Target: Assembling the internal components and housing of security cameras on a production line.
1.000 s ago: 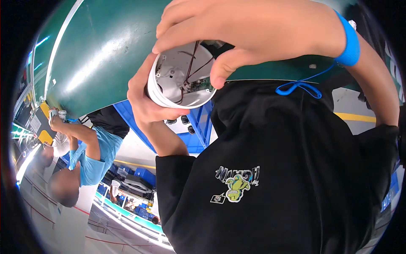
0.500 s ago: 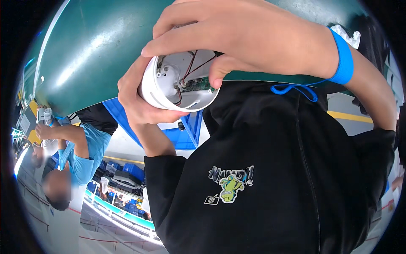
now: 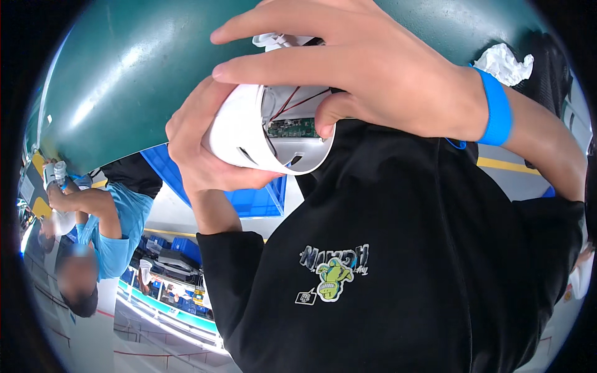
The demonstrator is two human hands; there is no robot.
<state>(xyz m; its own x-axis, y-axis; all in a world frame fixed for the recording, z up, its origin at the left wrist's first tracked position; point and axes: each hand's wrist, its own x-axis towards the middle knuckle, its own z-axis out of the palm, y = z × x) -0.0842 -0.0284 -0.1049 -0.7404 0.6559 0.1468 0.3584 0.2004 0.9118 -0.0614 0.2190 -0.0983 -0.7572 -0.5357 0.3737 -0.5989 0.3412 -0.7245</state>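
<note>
My left hand (image 3: 196, 140) wraps round a white cylindrical housing (image 3: 239, 127), which is tilted with its open end to the right. Inside show a green circuit board (image 3: 292, 128) and thin red and dark wires (image 3: 285, 104). My right hand (image 3: 373, 74), with a blue band (image 3: 497, 107) at the wrist, spans the housing from above. Its thumb is bent against the inside of the rim near the board, and its fingers reach across to the left with a gap between them. Through that gap shows a white part (image 3: 280, 41), mostly hidden.
Behind my hands lies a green table (image 3: 118, 81). Crumpled white paper (image 3: 505, 63) and a black mesh item (image 3: 547, 87) are at the far right. A blue bin (image 3: 255, 200) stands below the table edge. At the left another person (image 3: 121, 221) in light blue holds something.
The housing has turned, so slots in its wall now show. My right fingers have spread apart, baring the white part. The view has shifted slightly.
</note>
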